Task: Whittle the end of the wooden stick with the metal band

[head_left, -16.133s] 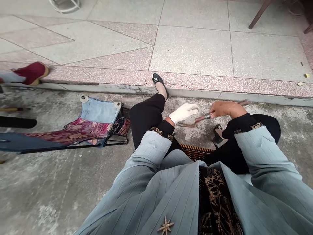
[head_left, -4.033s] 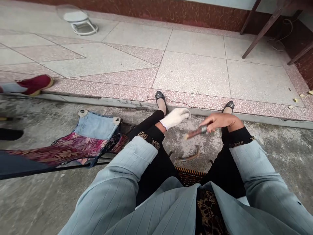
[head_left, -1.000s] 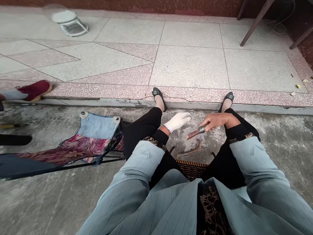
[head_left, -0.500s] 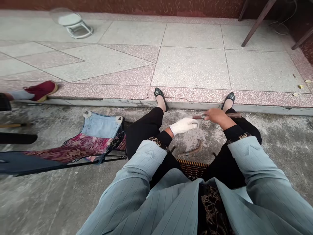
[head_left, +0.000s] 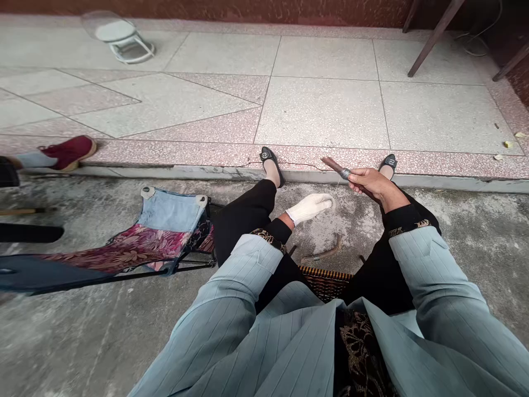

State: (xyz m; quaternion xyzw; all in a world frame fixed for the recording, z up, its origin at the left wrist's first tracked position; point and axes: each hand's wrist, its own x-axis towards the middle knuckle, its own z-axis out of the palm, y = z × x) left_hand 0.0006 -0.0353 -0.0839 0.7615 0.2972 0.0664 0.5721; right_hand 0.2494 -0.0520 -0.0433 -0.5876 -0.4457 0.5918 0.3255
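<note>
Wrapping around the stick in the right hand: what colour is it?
Silvery grey; the wrapping shows best in the head view.

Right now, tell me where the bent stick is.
In the head view, right of centre, the bent stick lies on the concrete, seen between the gloved left hand and the wicker seat.

And here's the stick [head_left: 332, 163] in my right hand [head_left: 370, 183], brown matt wood by its look, bound with a silvery winding [head_left: 344, 173] that has a sheen, its strand [head_left: 337, 188] too fine to tell thread from wire. On my left hand [head_left: 316, 206], a matt knitted-cloth glove [head_left: 303, 210]; below, rough, blotchy concrete [head_left: 475, 248] meets smoother, speckled, stone-like tiles [head_left: 322, 110], and a woven seat [head_left: 326, 284] with glossy strips.
</note>
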